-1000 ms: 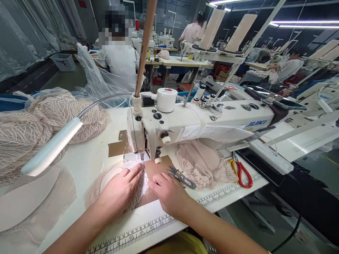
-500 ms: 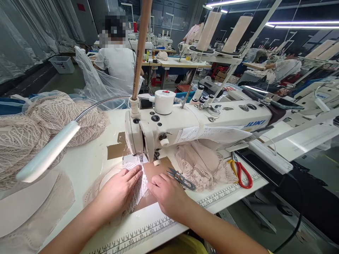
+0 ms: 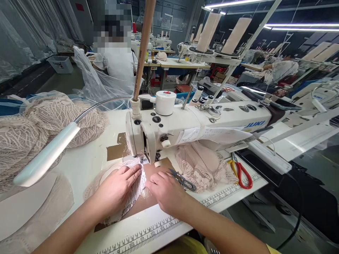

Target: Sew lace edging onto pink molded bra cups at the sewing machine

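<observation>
A sewing machine (image 3: 201, 120) stands on the table, its needle area at the left end of the arm. Under the presser foot lies a piece of pale lace fabric (image 3: 134, 197). My left hand (image 3: 120, 187) rests flat on this lace with fingers stretched toward the foot. At the lace's right edge, my right hand (image 3: 165, 188) is closed, thumb and index fingertips pinching the edge. Thread snips (image 3: 182, 180) lie just beyond the right hand's knuckles. A brown plate (image 3: 150, 201) on the table shows between and below the hands.
Bunched lace (image 3: 66, 116) is piled at the left behind a lamp (image 3: 47, 151) on a flexible neck. More lace pieces (image 3: 201, 165) and red-handled scissors (image 3: 243, 174) lie at the right. A ruler strip (image 3: 148, 233) runs along the front edge. A seated person (image 3: 113, 63) is beyond.
The lace has slid a little farther toward the presser foot, with my left hand following slightly. More of the brown plate shows at the lower left. My right hand has shifted slightly left.
</observation>
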A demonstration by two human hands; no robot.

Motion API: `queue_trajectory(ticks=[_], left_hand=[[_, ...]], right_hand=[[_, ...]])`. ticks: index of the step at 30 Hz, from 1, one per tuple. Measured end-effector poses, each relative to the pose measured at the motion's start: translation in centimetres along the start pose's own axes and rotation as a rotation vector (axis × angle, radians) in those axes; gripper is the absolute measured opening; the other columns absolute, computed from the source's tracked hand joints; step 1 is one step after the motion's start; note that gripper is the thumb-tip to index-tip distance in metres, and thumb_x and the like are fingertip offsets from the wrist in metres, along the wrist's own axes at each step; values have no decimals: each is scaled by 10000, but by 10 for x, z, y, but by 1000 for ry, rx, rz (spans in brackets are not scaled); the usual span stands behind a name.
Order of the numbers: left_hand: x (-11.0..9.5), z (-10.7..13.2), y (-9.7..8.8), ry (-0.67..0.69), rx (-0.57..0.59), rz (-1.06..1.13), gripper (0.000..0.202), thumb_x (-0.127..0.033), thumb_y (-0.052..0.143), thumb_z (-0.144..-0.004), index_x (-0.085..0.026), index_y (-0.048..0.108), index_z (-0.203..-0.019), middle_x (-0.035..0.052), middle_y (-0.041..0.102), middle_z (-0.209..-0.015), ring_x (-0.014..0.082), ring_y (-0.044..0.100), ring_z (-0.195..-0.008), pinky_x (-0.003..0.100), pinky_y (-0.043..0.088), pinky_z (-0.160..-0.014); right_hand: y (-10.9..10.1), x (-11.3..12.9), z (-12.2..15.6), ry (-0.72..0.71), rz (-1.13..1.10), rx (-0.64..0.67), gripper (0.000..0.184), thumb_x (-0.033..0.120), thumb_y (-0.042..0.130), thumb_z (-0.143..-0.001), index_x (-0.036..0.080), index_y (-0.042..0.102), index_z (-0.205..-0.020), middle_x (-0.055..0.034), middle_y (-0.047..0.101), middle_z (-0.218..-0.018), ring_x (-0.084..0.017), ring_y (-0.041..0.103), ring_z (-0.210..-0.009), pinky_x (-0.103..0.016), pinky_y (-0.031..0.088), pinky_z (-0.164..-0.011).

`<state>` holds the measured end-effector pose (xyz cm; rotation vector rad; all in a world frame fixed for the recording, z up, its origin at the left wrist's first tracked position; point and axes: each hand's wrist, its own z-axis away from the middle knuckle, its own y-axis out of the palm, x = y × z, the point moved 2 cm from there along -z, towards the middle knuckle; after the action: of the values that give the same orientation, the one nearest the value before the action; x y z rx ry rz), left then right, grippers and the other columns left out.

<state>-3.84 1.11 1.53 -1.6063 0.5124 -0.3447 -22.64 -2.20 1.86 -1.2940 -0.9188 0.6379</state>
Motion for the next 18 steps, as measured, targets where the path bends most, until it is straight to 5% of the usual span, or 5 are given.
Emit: queue_trajectory(ticks=[5,11,18], left_hand=[[8,-5,-2,24,22,-49,496,-22,396,-800,-46,559,-1268,162,570,-1314,254,564,-878,387,520,-744],[19,-19,-5,22,68,-74,422,-38,430,-777,-72,643,-1140,167,680,-1053,265,578,-839,390,496,-728],[40,-24,-1,22,-54,-47,406,-23,461,-785,-186,661,-1099,108,695,-986,278,598,-906,401,483,-762]], right_hand=[[-4,-2,-8,-10,16,5,171,44,485,-764,166,557,-859,-45,551,-852,-179,434,-777,-311,303,-652],[-12,-5,-27,10,60,6,159,49,506,-786,158,588,-868,-54,600,-856,-186,488,-780,-321,322,-637],[-9,-10,-38,62,138,-57,239,46,509,-745,166,602,-930,-71,613,-841,-205,512,-780,-322,324,-624]])
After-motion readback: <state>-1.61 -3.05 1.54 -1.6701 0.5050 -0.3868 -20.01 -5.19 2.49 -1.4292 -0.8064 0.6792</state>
